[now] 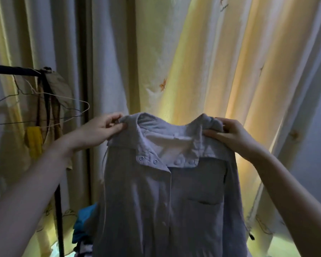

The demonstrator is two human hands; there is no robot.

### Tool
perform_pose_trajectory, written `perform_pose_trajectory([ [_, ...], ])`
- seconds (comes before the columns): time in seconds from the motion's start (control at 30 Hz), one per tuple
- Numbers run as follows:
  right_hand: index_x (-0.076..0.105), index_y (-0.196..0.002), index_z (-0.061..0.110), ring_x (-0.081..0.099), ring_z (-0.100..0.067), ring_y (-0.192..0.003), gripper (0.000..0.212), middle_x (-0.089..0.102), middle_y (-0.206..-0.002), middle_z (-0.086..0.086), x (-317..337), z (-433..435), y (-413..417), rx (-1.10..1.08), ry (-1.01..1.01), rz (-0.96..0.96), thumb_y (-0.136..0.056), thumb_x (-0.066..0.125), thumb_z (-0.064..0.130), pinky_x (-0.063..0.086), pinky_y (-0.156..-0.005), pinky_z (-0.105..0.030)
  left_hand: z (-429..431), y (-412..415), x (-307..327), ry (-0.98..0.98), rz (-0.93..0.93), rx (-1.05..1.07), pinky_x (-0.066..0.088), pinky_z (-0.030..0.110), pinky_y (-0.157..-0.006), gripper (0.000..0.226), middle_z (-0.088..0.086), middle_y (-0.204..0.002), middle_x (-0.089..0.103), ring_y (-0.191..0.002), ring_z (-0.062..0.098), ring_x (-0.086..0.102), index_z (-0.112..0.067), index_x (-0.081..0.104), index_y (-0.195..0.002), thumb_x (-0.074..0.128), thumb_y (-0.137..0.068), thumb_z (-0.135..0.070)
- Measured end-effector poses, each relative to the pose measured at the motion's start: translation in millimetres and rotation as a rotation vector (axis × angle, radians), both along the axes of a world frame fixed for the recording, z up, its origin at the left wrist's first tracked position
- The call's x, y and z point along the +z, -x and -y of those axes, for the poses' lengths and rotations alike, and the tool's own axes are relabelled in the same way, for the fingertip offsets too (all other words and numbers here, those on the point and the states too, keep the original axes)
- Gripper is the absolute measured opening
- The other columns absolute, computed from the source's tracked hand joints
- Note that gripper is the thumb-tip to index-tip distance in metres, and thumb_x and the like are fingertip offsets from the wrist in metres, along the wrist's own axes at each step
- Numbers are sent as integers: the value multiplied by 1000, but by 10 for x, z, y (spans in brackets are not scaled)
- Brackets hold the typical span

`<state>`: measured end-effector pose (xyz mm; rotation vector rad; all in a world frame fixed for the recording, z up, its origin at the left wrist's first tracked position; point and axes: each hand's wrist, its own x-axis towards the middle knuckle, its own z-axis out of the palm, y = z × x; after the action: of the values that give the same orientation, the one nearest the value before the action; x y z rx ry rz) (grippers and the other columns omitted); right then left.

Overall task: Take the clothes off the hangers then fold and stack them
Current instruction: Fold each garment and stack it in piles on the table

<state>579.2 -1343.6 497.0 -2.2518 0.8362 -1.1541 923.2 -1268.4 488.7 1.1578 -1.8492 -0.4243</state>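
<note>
Both arms reach forward and a little upward, and they hold a grey shirt (165,191) in the air in front of the person. The left hand (100,130) has its fingers curled, and it pinches the cloth of the left shoulder, just beside the collar (167,153), between the thumb and the fingers. The right hand (232,134) grips the bunched cloth of the other shoulder, with the thumb in front and the fingers behind. The shirt hangs straight down from the two hands, its front side toward the camera, with buttons along the middle and a chest pocket (206,198) on the right. Behind it hangs a pale yellow curtain (202,62) with small orange patterns, lit from behind. On the left stands a dark rack (13,70), with thin wire hangers (44,108) and a beige and yellow piece of clothing (44,127) on it. Some blue cloth (83,225) lies low, partly hidden by the shirt.
</note>
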Motion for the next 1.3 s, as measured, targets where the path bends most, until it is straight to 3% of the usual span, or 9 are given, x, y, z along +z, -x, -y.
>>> perform_pose_trajectory([
  [0.2, 68, -97, 14, 67, -19, -86, 15, 71, -89, -5, -142, -24, -267, -328, -52, 46, -86, 67, 23, 56, -78, -37, 74, 161, -370, -252, -49, 118, 43, 13, -49, 28, -9, -61, 68, -55, -2, 60, -18, 68, -67, 58, -93, -24],
  [0.33, 56, -82, 9, 55, -9, -66, 13, 60, -72, -5, -560, -310, -771, -419, -19, 73, -86, 62, 20, 40, -56, -19, 66, 595, -797, -133, -613, 323, 53, 32, -77, 14, 8, -91, 71, -80, 17, 69, -19, 66, -85, 55, -94, -17],
  [0.43, 40, -70, 23, 48, 5, -57, 27, 47, -61, 7, -893, -616, -1149, -323, -65, 157, -86, 62, 22, 38, -53, -10, -68, 991, -1100, -113, -697, 238, 50, 48, -93, 19, 9, -107, 70, -103, 25, 65, -21, 63, -111, 53, -95, -23],
  [0.63, 52, -88, 17, 61, -2, -68, 14, 61, -74, 4, -1283, -938, -1290, -58, -354, 316, -93, 56, 30, 50, -59, -18, -393, 1055, -1428, -118, -556, 254, 45, 5, -83, 55, -22, -121, 61, -111, -10, 54, -44, 48, -127, 48, -76, -64],
  [0.77, 60, -95, 14, 69, -9, -71, 19, 71, -79, 3, -1419, -1031, -1156, 203, -734, 422, -99, 42, 20, 56, -58, -24, -561, 1004, -1612, -158, -484, 266, 39, -3, -79, 55, -46, -107, 55, -102, -27, 48, -53, 42, -112, 74, -70, -41],
  [0.87, 64, -90, 19, 70, -11, -78, 16, 72, -84, 2, -1586, -1029, -1043, 136, -600, 256, -95, 52, 10, 58, -67, -29, -604, 968, -1800, -127, -435, 337, 39, -4, -75, 45, -41, -96, 61, -98, -24, 52, -45, 52, -101, 72, -80, -11],
  [0.97, 61, -85, 23, 67, -7, -78, 20, 68, -84, 4, -1787, -985, -899, -136, -356, 210, -77, 76, 12, 55, -69, -28, -623, 921, -1933, -217, -420, 283, 43, 15, -99, 42, -21, -118, 64, -117, -4, 53, -35, 61, -116, 67, -85, -8],
  [1.17, 29, -143, 37, 24, 2, -139, 94, 27, -150, 19, -1782, -805, -629, 14, -150, -15, -65, 81, 40, 29, -111, -24, -738, 926, -1814, -233, -276, -19, 27, -12, -76, 85, -63, -97, 41, -97, -40, 35, -83, 45, -87, 61, -87, 1],
  [1.3, 67, -100, 41, 64, 2, -93, 30, 71, -100, 12, -1551, -734, -667, 235, -291, -13, -75, 73, 26, 50, -76, -14, -689, 872, -1708, -119, -298, -12, 38, -2, -82, 58, -40, -102, 61, -100, -17, 55, -64, 61, -93, 65, -82, -7],
])
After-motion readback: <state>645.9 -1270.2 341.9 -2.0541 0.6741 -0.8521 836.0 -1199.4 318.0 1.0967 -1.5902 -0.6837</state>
